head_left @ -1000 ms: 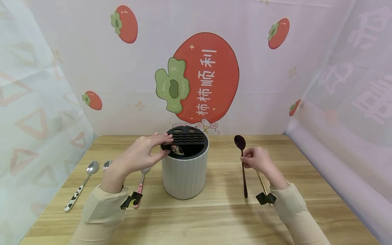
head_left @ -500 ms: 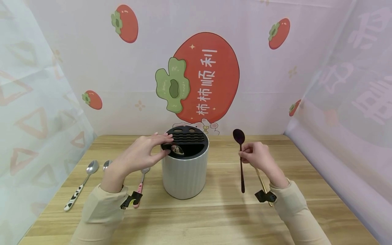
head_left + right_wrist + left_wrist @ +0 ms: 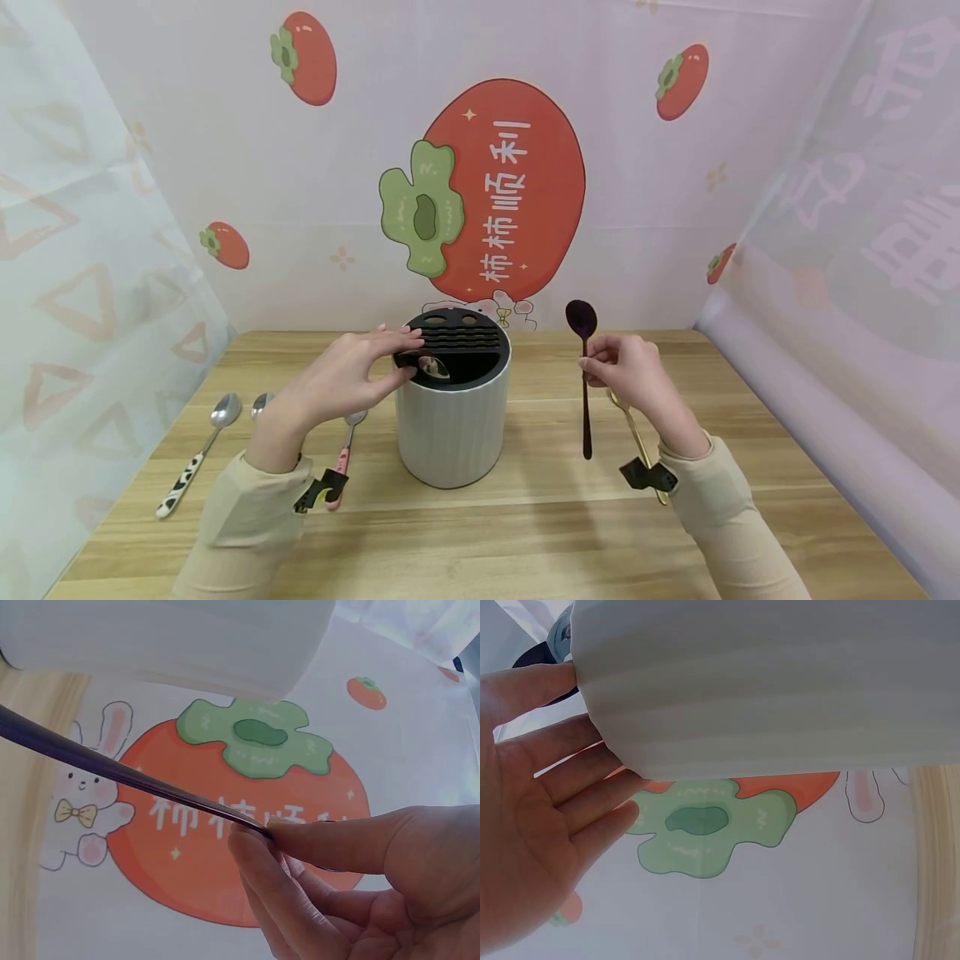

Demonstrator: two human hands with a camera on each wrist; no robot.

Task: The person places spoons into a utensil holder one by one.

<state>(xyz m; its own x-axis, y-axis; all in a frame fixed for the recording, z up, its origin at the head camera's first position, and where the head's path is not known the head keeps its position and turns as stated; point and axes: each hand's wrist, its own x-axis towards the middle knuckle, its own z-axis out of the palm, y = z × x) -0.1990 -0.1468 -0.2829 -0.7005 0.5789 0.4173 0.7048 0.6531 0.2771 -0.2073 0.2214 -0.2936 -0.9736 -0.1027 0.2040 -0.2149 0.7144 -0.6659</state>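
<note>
My right hand pinches the thin handle of a dark spoon between thumb and fingertips, above the table right of the holder. The spoon stands nearly upright, bowl on top; the right wrist view shows its dark handle running left from the pinch. My left hand rests with fairly straight fingers at the left rim of a white ribbed utensil holder with a black slotted top. Beside its fingertips, a shiny spoon bowl shows in the holder's front opening. The left wrist view shows my left hand against the holder's wall.
A gold spoon lies beneath my right forearm, partly hidden. On the left lie a cow-patterned spoon, a pink-handled piece of cutlery and another metal spoon, largely behind my left arm. A printed cloth hangs behind the table.
My right hand has moved up and slightly left with the dark spoon, uncovering more of the gold spoon. The left hand and the holder have stayed in place.
</note>
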